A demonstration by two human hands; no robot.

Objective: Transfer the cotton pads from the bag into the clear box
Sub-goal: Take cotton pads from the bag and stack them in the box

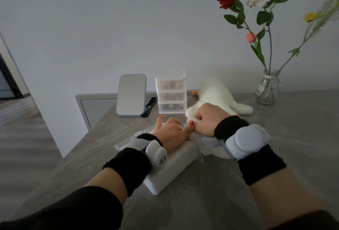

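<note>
Right hand [207,119] curled tight, fingers and thumb pinching a wad of cotton pads [197,122] just above the crumpled bag [216,148]. Left hand [170,134] lies on the clear box [176,167], index finger and thumb stretched out, thumb tip at the pads. I can't tell if it grips anything. Box and bag touch on the table [275,156].

Dark sleeves [82,209], black wristbands [128,167], pale strapped-on devices [245,140].
</note>
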